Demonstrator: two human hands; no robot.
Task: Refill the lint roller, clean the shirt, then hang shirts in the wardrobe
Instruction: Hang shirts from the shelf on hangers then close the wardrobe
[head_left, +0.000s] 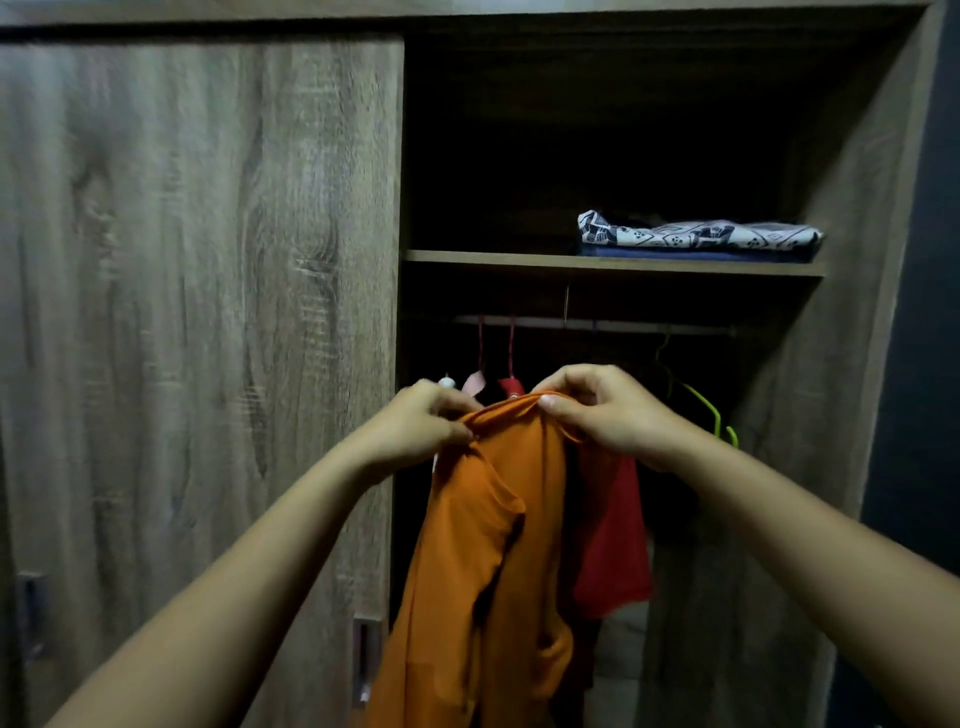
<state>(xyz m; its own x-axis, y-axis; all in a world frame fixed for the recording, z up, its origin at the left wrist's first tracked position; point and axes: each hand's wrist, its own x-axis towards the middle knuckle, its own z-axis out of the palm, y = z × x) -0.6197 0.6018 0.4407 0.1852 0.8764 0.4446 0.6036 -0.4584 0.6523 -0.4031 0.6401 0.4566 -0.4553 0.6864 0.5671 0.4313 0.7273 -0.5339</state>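
Observation:
An orange shirt (483, 545) hangs down in front of the open wardrobe. My left hand (421, 426) pinches its collar on the left side. My right hand (602, 410) pinches the collar on the right side. Both hands hold the shirt up just below the hanging rail (623, 326). A white tip, perhaps of a hanger (445, 383), shows just above my left hand. Behind the orange shirt a red shirt (613, 545) hangs from the rail on a red hanger.
The wooden sliding door (197, 312) covers the wardrobe's left half. A shelf (493, 256) above the rail carries folded patterned clothes (696, 236). A pink garment (474, 383) and an empty green hanger (709, 410) hang on the rail.

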